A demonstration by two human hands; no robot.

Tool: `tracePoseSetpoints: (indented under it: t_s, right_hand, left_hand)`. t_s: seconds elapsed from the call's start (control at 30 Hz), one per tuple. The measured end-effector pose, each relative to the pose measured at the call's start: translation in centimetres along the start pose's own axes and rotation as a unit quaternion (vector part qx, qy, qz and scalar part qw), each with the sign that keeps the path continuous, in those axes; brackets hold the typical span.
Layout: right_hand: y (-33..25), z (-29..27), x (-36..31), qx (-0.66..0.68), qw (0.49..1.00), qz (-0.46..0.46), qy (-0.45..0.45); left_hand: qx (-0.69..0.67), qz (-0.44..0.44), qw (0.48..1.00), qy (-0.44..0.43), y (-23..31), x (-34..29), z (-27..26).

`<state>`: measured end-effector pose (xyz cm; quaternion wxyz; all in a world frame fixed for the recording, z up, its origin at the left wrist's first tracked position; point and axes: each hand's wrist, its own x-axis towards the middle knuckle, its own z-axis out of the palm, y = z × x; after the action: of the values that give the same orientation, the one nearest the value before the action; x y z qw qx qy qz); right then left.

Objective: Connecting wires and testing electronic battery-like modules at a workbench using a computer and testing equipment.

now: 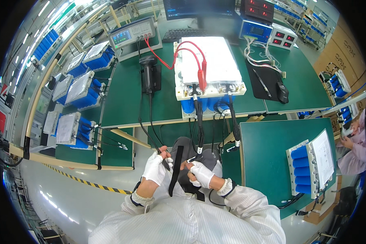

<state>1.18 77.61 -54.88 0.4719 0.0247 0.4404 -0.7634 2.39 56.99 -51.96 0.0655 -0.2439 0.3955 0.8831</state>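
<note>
On the green bench stands a battery pack [189,106] of blue cylindrical cells in a white frame, with white sheets [209,61] on top. Two red clips [201,79] on red leads grip its front edge. Bundles of black cables [199,122] hang from the pack toward my lap. My left hand [155,167], in a white fingerless glove, is closed around a thin black cable. My right hand [201,174], gloved alike, pinches the end of a black cable bundle near a white tag [199,150]. The fingers partly hide both cable ends.
A barcode scanner [149,75] in its stand, a meter [132,35], a mouse [282,92] and a pen [262,82] lie on the bench. Another battery pack [301,168] sits on the right table. Several packs [71,130] line the left rack. A person [354,150] is at far right.
</note>
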Motion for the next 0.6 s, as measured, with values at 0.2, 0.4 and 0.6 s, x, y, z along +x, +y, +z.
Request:
tracePoseSetpoints:
  t_s: [0.2, 0.4, 0.6]
  right_hand:
    - [2.2, 0.0, 0.9, -0.326, 0.941, -0.08, -0.047]
    - [2.7, -0.4, 1.0, -0.192, 0.973, -0.109, 0.063]
    - [2.1, 0.5, 0.7, -0.163, 0.97, -0.162, 0.075]
  left_hand:
    - [0.049, 0.005, 0.999, 0.016, -0.1, -0.3, -0.3]
    - [0.022, 0.01, 1.0, -0.016, -1.0, -0.3, -1.1]
    - [-0.019, 0.008, 0.998, -0.054, -1.4, -0.2, -1.3]
